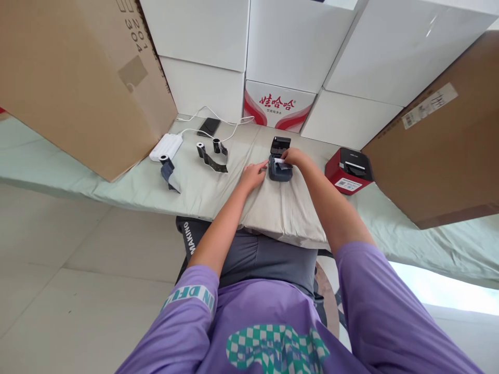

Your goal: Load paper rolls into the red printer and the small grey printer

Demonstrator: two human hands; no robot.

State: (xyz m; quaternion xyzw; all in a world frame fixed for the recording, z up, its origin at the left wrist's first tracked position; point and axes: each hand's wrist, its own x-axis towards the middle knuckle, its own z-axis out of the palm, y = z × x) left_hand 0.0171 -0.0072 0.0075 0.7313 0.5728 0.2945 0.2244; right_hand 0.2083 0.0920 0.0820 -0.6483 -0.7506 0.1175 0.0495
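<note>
A small dark blue printer [279, 167] with its lid raised sits on the cloth-covered table [218, 192] in front of me. My right hand [293, 156] rests on top of it, fingers pinched on a white paper roll [281, 162] in its open bay. My left hand [253, 175] lies on the cloth just left of the printer, index finger stretched out and touching its side.
Left of the printer lie black rolls with a curled strip [210, 155], another roll [166, 161], a white power bank [167, 146] with cable and a phone [209, 126]. A red printer [348, 170] stands to the right. Cardboard and white boxes [296, 47] wall the table.
</note>
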